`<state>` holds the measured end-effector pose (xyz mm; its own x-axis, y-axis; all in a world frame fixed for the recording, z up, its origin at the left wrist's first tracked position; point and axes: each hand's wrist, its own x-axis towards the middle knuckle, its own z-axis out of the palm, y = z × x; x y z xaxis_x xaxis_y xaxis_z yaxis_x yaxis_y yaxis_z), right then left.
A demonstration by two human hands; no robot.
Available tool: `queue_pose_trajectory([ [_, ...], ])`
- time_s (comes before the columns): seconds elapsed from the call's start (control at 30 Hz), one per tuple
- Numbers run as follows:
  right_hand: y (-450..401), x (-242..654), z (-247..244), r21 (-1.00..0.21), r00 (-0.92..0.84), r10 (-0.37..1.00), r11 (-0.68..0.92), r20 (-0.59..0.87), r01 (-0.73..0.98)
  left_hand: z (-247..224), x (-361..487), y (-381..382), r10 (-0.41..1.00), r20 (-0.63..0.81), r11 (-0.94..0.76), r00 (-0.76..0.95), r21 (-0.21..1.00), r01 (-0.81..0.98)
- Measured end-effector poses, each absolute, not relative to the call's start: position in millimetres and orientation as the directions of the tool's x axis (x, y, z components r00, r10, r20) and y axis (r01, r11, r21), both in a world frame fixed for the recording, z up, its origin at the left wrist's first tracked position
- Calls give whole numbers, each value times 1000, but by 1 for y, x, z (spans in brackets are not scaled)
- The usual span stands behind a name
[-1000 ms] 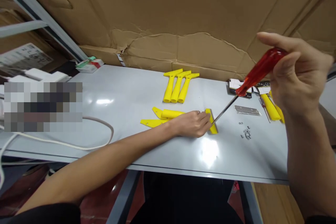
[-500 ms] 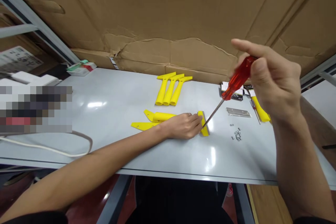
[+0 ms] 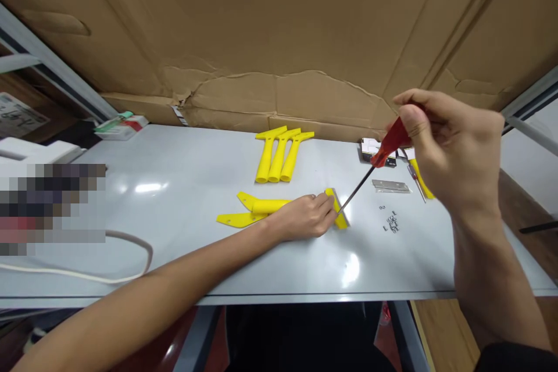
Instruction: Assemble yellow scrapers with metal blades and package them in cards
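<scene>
My left hand [image 3: 310, 216] is closed on a yellow scraper, pressing it to the table; its head [image 3: 340, 218] with a metal edge shows past my fingers, and the rest is hidden. My right hand [image 3: 457, 151] grips the red handle of a screwdriver [image 3: 358, 187]. The shaft slants down to the left, with the tip at the scraper's head. Beside my left wrist lie yellow scraper pieces [image 3: 265, 206], partly covered by the arm. Several small screws [image 3: 392, 223] and thin metal blades [image 3: 390, 186] are to the right of the scraper.
Three yellow scraper handles [image 3: 274, 165] lie together near the back. At the right are a small black-and-white box [image 3: 367, 152], a second screwdriver [image 3: 416, 183] and another yellow piece [image 3: 425, 180]. Cardboard [image 3: 270, 23] walls the back. A white cable [image 3: 146, 261] loops at left.
The view has shifted slightly. My right hand has come down a little and its forefinger, stretched out before, is now bent around the screwdriver handle. My left hand keeps its hold on the scraper.
</scene>
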<state>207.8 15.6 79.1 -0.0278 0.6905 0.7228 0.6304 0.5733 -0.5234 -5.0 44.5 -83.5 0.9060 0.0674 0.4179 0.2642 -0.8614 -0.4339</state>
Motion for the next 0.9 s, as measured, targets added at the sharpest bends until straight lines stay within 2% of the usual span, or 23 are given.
queue_pose_trajectory([
  [0.07,6,200,81,-454,-30,642,574,766,682,-84,-5,45,70,412,-863,908,-431,262],
  [0.1,4,198,81,-459,-56,640,607,766,649,-84,-5,45,70,406,-863,911,-434,260],
  [0.17,4,199,83,-563,-177,697,681,695,468,-84,-5,46,69,395,-863,916,-437,253],
  [0.23,11,206,84,-671,-328,730,682,600,291,-84,-6,47,66,392,-866,917,-434,248],
  [0.3,22,215,83,-739,-429,729,649,534,183,-83,-6,48,63,401,-870,914,-427,247],
  [0.37,31,220,82,-768,-445,729,628,521,130,-83,-5,48,56,417,-873,907,-421,247],
  [0.57,22,204,76,-748,-240,784,620,573,238,-86,-4,48,70,419,-859,905,-437,268],
  [0.7,6,189,69,-683,-102,754,636,648,359,-85,-5,46,104,388,-861,916,-426,278],
  [0.8,5,187,67,-650,-127,741,648,660,397,-84,-6,46,111,377,-872,920,-407,272],
  [0.9,12,193,73,-707,-240,778,628,581,324,-85,-6,48,94,401,-862,911,-426,276],
])
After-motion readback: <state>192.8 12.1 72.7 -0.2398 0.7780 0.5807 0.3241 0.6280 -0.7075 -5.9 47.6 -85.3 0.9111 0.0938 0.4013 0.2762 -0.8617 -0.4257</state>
